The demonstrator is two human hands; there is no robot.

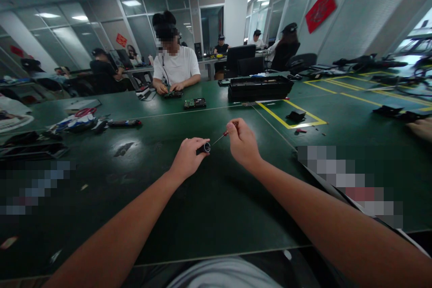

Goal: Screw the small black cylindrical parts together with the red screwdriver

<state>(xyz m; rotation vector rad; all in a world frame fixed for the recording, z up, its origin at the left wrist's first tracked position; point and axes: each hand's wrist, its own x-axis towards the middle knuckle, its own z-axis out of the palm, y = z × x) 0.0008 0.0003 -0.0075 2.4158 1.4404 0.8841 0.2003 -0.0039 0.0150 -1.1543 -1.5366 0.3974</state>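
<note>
My left hand (pixel 188 158) is closed around a small black cylindrical part (pixel 203 148), whose round, light-rimmed end faces right. In my right hand (pixel 243 143) is a thin screwdriver (pixel 219 138) with a reddish handle, pinched between thumb and fingers. Its shaft slants down to the left, and the tip is at or very near the open end of the cylinder; whether it touches cannot be made out. Both hands are just above the green table (pixel 202 216).
Across the table a person (pixel 177 63) handles a dark device. A circuit board (pixel 195 103), a long black bin (pixel 259 88) and a black piece (pixel 296 116) inside yellow tape lie ahead. Tools and cables (pixel 79 119) are at left; another person's hand (pixel 421 128) shows at right.
</note>
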